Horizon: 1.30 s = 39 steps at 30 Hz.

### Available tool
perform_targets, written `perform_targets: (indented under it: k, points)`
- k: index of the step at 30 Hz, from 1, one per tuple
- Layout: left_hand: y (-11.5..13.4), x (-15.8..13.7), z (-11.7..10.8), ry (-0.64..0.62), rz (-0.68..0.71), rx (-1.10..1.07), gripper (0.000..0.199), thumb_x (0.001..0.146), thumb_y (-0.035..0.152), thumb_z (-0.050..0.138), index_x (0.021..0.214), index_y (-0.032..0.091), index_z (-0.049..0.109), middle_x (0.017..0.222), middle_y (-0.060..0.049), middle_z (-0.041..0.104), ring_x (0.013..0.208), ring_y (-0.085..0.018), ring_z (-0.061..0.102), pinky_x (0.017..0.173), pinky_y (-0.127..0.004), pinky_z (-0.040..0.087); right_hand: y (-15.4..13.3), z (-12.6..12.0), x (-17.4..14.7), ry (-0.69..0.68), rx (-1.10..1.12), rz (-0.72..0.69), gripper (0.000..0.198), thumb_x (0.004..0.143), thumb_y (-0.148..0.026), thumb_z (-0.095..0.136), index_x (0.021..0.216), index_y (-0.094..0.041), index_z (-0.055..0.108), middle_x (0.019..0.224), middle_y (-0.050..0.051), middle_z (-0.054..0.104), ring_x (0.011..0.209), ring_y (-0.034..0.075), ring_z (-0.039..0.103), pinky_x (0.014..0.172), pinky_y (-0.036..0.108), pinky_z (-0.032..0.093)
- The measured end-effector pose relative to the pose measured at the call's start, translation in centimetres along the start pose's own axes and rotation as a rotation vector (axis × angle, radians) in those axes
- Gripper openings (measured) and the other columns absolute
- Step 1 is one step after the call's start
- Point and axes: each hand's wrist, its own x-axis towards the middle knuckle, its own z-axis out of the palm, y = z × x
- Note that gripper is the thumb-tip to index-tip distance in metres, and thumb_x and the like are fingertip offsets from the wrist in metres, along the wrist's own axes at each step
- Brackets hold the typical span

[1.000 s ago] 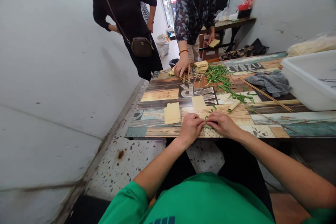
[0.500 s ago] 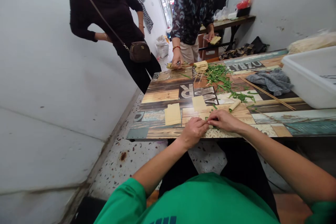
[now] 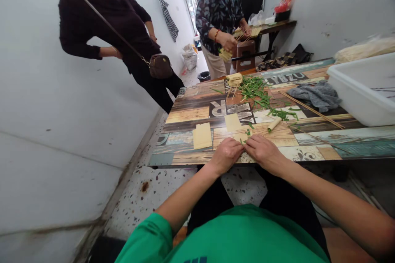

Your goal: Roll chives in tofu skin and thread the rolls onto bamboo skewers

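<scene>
At the near table edge, my left hand [image 3: 227, 154] and my right hand [image 3: 262, 152] meet with bent fingers over a pale yellow tofu skin sheet [image 3: 240, 135]. Both hold its near edge, where bits of green show; fingers hide part of it. Chopped green stalks [image 3: 248, 132] lie just beyond. Another flat sheet [image 3: 233, 122] sits farther back, and a stack of tofu skin sheets [image 3: 202, 136] is left of my hands. To the right rests a finished tofu skin roll [image 3: 274, 124], greens at its end, beside a small heap of greens [image 3: 283, 113].
Farther back are a larger pile of greens [image 3: 254, 91] and skewered rolls [image 3: 234, 78]. Wooden skewers [image 3: 314, 111], a grey cloth [image 3: 317, 95] and a white tub [image 3: 358, 100] occupy the right. Across the table a co-worker [image 3: 217, 20] holds skewered pieces; another person [image 3: 123, 28] stands left.
My right hand has turned over the sheet, its fingers now lying beside my left hand's. The co-worker has lifted skewered pieces off the table and brought both hands together.
</scene>
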Motion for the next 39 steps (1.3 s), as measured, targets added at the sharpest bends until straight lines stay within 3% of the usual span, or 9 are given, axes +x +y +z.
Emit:
perform_targets:
  k: [6, 12, 18, 24, 27, 33, 39]
  points:
    - [0.4, -0.4, -0.3, 0.027, -0.062, 0.06, 0.026, 0.098, 0.03, 0.049, 0.091, 0.016, 0.07, 0.088, -0.007, 0.07, 0.086, -0.019, 0.059, 0.08, -0.033, 0.046, 1.1, 0.6, 0.5, -0.007, 0.179, 0.03, 0.033, 0.1, -0.025, 0.043, 0.075, -0.017, 0.064, 0.077, 0.005, 0.058, 0.076, 0.017, 0.045, 0.069, 0.03, 0.034]
    - [-0.3, 0.8, -0.7, -0.116, -0.203, -0.038, 0.019, 0.094, 0.025, 0.056, 0.088, 0.019, 0.073, 0.084, -0.006, 0.072, 0.08, -0.018, 0.061, 0.076, -0.032, 0.045, 2.1, 0.8, 1.1, -0.028, 0.379, 0.078, 0.027, 0.094, -0.023, 0.052, 0.074, -0.018, 0.069, 0.077, 0.007, 0.062, 0.077, 0.018, 0.052, 0.067, 0.03, 0.038]
    - [-1.0, 2.5, -1.7, -0.288, -0.326, -0.14, 0.011, 0.088, 0.024, 0.065, 0.086, 0.021, 0.075, 0.082, -0.002, 0.074, 0.081, -0.017, 0.064, 0.076, -0.03, 0.043, 2.6, 0.7, 1.6, -0.094, 0.423, 0.123, 0.023, 0.092, -0.023, 0.055, 0.077, -0.018, 0.072, 0.076, 0.007, 0.064, 0.076, 0.018, 0.056, 0.067, 0.03, 0.041]
    - [0.1, 2.3, -2.0, -0.244, -0.35, -0.021, 0.014, 0.089, 0.031, 0.065, 0.086, 0.022, 0.075, 0.085, -0.005, 0.074, 0.089, -0.021, 0.062, 0.082, -0.037, 0.036, 3.3, 0.8, 1.8, -0.128, 0.529, 0.194, 0.018, 0.089, -0.021, 0.059, 0.08, -0.019, 0.074, 0.077, 0.005, 0.063, 0.074, 0.016, 0.058, 0.066, 0.027, 0.041]
    - [0.0, 2.7, -2.1, -0.282, -0.395, -0.049, 0.019, 0.091, 0.032, 0.062, 0.081, 0.023, 0.076, 0.086, -0.005, 0.074, 0.092, -0.022, 0.061, 0.082, -0.037, 0.034, 3.4, 0.7, 1.7, -0.124, 0.566, 0.235, 0.015, 0.088, -0.021, 0.061, 0.082, -0.019, 0.074, 0.076, 0.004, 0.063, 0.073, 0.016, 0.058, 0.066, 0.027, 0.042]
    - [-0.8, 4.1, -2.6, -0.386, -0.44, -0.105, 0.015, 0.086, 0.029, 0.067, 0.078, 0.024, 0.078, 0.081, -0.003, 0.076, 0.088, -0.021, 0.064, 0.083, -0.036, 0.034, 1.5, 0.5, 0.7, 0.084, 0.258, 0.099, 0.023, 0.096, -0.024, 0.049, 0.086, -0.018, 0.068, 0.084, 0.008, 0.061, 0.081, 0.019, 0.051, 0.071, 0.032, 0.039]
    - [-1.0, 4.0, -2.8, -0.405, -0.511, -0.218, 0.014, 0.085, 0.028, 0.066, 0.079, 0.022, 0.077, 0.077, 0.0, 0.075, 0.075, -0.016, 0.063, 0.073, -0.028, 0.036, 0.8, 1.2, 0.4, 0.105, 0.069, -0.042, 0.028, 0.099, -0.018, 0.04, 0.085, -0.017, 0.065, 0.08, 0.008, 0.058, 0.081, 0.02, 0.046, 0.076, 0.034, 0.036]
